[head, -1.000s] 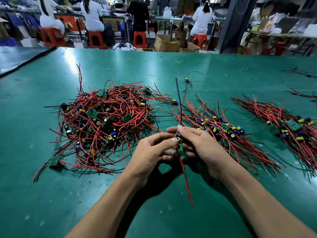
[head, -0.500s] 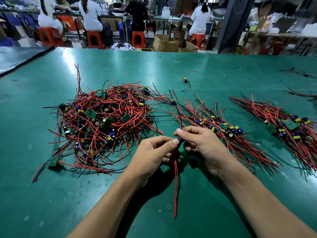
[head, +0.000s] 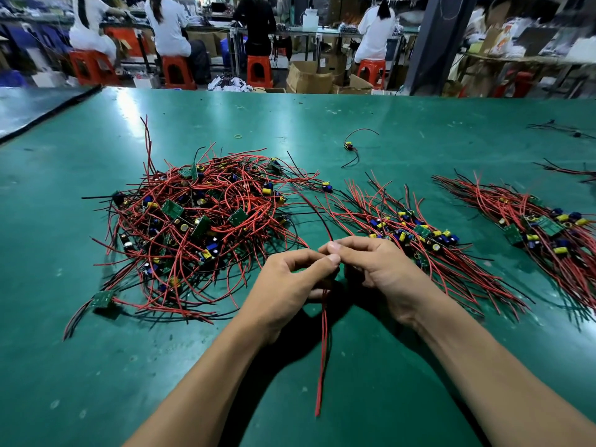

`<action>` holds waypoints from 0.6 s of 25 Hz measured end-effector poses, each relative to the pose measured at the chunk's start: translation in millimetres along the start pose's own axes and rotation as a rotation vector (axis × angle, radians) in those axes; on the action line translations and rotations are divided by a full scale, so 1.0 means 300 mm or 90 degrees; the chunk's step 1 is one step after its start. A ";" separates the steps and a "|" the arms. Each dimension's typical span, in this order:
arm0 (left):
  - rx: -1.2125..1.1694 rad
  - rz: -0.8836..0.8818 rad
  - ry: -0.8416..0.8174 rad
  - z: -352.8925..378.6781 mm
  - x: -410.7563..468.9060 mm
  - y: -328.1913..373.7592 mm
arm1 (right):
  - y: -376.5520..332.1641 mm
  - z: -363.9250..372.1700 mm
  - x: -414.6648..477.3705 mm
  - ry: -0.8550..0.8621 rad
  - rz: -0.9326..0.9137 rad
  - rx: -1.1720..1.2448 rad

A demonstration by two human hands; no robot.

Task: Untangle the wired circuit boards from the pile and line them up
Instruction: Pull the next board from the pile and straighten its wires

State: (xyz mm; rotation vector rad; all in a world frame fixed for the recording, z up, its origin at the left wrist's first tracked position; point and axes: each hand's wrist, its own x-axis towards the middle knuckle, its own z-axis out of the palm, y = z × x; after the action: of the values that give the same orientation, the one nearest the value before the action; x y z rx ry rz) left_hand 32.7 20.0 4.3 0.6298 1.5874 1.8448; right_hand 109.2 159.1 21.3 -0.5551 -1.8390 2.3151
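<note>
1. A workshop lies beyond the green table. Seated people on orange stools and cardboard boxes stand past its far edge. A second table adjoins at the far left.
2. The near strip of the table, on both sides of the forearms, is bare mat, as is the far band behind the wires.
3. At the left sits the tangled pile of red and black wires and small green boards. One stray board lies at its near left corner.
4. The left hand is just right of the pile's near edge, fingers curled, thumb and forefinger pinching a wire bundle.
5. The bundle's red leads hang from between the hands toward the near edge. Whether a board sits at the pinch cannot be told.
6. The right hand meets the left fingertip to fingertip, also pinching the bundle.
7. Behind it lies a lined-up row of boards, and a second row lies further right.
8. A lone wired board and a yellow ring lie further back.
</note>
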 end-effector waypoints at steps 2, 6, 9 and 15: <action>0.009 -0.012 0.000 -0.001 -0.005 0.002 | 0.001 0.001 -0.004 0.002 -0.004 -0.023; 0.086 -0.006 0.063 0.014 -0.006 0.002 | 0.004 0.010 -0.004 0.038 -0.051 -0.058; 0.129 0.005 0.119 0.037 0.000 0.001 | 0.020 0.030 0.003 0.110 -0.094 -0.124; -0.004 -0.040 0.080 0.041 -0.006 0.026 | 0.043 0.079 0.024 0.140 -0.053 0.138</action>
State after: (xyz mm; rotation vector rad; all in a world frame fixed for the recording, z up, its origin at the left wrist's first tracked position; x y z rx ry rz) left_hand 41.5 26.5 14.1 0.4639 1.6620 1.8738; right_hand 95.6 136.7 11.9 -0.6582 -1.4662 2.2582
